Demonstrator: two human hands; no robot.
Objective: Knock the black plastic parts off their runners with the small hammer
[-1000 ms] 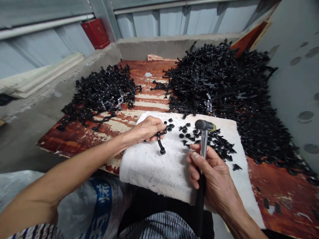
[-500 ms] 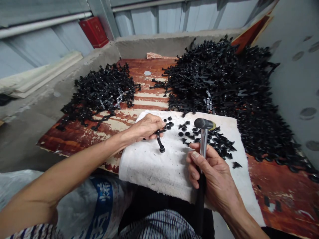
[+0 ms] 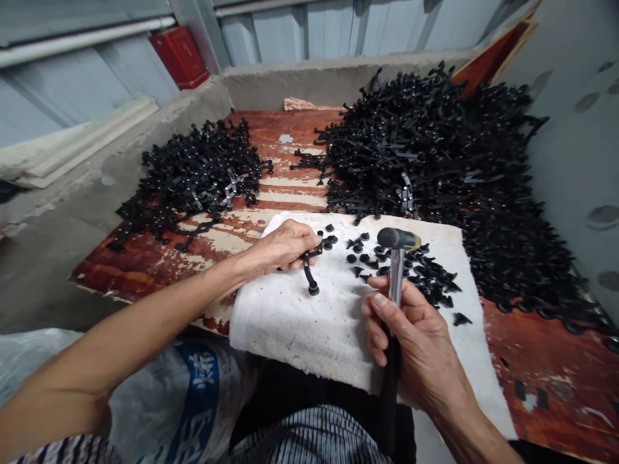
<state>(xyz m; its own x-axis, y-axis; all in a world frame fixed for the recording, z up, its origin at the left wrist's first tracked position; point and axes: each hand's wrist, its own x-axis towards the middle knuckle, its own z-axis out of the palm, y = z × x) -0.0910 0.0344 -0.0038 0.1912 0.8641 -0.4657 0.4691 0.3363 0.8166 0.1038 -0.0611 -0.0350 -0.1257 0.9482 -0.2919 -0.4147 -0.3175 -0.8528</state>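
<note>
My left hand [image 3: 283, 248] is closed on a black plastic part [image 3: 309, 274] that rests on a white cloth pad [image 3: 309, 328]; the part's stem points toward me and ends in a round knob. My right hand [image 3: 411, 338] grips the shaft of a small hammer [image 3: 396, 258], whose black head hovers over the pad, right of the part. Several small black caps and clips [image 3: 416, 274] lie scattered on the pad by the hammer head.
A worn red wooden board [image 3: 546, 361] carries a small heap of black parts [image 3: 193, 177] at the left and a much larger heap [image 3: 445, 167] at the right. A concrete ledge, a red box [image 3: 180, 57] and a woven sack [image 3: 184, 399] surround it.
Hardly anything has moved. Both hands and the hammer keep their places; the view has drifted slightly.
</note>
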